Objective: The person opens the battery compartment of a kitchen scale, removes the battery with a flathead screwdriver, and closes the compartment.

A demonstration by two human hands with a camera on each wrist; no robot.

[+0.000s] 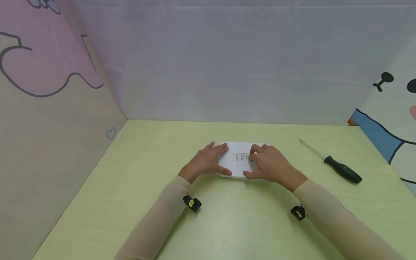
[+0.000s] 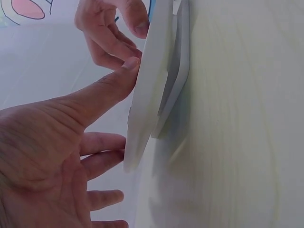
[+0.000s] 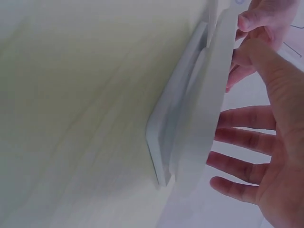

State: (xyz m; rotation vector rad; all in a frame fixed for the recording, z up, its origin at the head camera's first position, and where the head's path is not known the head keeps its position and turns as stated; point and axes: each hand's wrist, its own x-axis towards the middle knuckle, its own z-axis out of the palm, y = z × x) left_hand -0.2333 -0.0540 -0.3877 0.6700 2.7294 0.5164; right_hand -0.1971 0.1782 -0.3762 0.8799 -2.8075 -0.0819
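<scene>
A flat white rectangular case (image 1: pixel 238 162) with small printed lines on its top lies on the table. From the side, its thick upper slab (image 2: pixel 149 90) sits at an angle over a thinner lower piece (image 3: pixel 164 128), with a gap between them. My left hand (image 1: pixel 209 159) touches the left end with thumb and fingertips, other fingers spread straight. At the right end, my right hand (image 1: pixel 272 164) presses thumb and fingertips on the top. Its fingers look fairly straight in the right wrist view. The inside of the gap is mostly hidden.
To the right lies a screwdriver (image 1: pixel 342 169) with a dark handle, its shaft pointing away to the left. A pale back wall (image 1: pixel 240 65) and printed side panels border the light yellow-green table (image 1: pixel 156 144).
</scene>
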